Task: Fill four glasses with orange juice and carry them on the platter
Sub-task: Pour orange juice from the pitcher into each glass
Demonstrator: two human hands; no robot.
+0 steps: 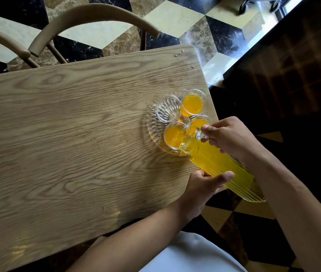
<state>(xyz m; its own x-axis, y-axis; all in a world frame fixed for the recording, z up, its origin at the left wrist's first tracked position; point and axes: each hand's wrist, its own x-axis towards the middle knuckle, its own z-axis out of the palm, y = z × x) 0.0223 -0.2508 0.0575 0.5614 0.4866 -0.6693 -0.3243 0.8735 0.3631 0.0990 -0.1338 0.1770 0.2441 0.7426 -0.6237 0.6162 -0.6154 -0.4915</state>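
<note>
Tilting over the near glass, a ribbed jug of orange juice lay almost flat, its spout at that glass's rim. The right hand gripped the jug's handle, fingers curled round it. The left hand clasped the jug's body from below, thumb pressed across the ribs. Four glasses stood close together on a clear round platter near the table's right edge. Three held juice: the near glass, the far right one, and one partly hidden behind the right hand. The far left glass held none. The platter rested on a pale wooden table. Two curved chair backs stood beyond it on a patterned stone floor.
</note>
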